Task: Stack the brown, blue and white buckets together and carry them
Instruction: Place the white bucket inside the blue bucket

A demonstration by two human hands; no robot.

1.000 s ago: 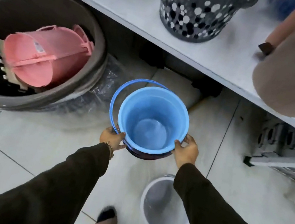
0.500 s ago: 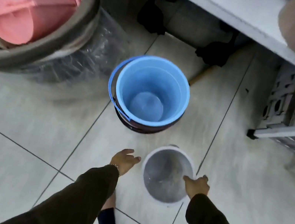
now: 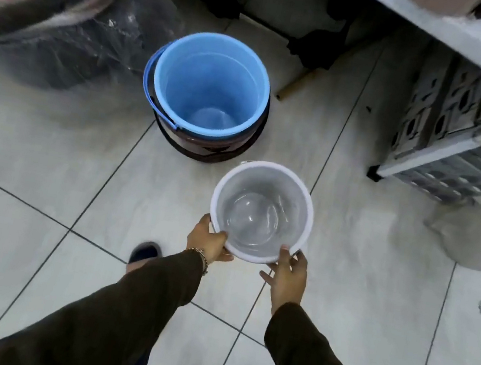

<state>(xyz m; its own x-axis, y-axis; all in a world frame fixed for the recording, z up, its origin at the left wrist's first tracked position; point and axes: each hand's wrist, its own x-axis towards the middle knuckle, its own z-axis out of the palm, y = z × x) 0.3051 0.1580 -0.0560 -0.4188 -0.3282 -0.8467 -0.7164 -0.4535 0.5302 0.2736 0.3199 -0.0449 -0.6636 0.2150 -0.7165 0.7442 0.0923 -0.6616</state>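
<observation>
The blue bucket (image 3: 210, 81) sits nested inside the brown bucket (image 3: 222, 150) on the tiled floor, its blue handle lying down along the left rim. Nearer to me is the white bucket (image 3: 260, 208), empty and upright. My left hand (image 3: 209, 239) grips its near-left rim. My right hand (image 3: 288, 271) holds its near-right rim, with the thumb over the edge. Whether the white bucket rests on the floor or is lifted I cannot tell.
A large grey tub (image 3: 56, 1) wrapped in clear plastic, with a pink item inside, stands at the far left. A white shelf (image 3: 479, 40) runs along the top right, with grey crates (image 3: 464, 130) beneath it. A wooden stick (image 3: 297, 85) lies behind the buckets. My shoe (image 3: 144, 254) is by my left arm.
Both hands let go of the blue-in-brown stack, pulled back to the white bucket and closed on its rim. The view has tilted down and back.
</observation>
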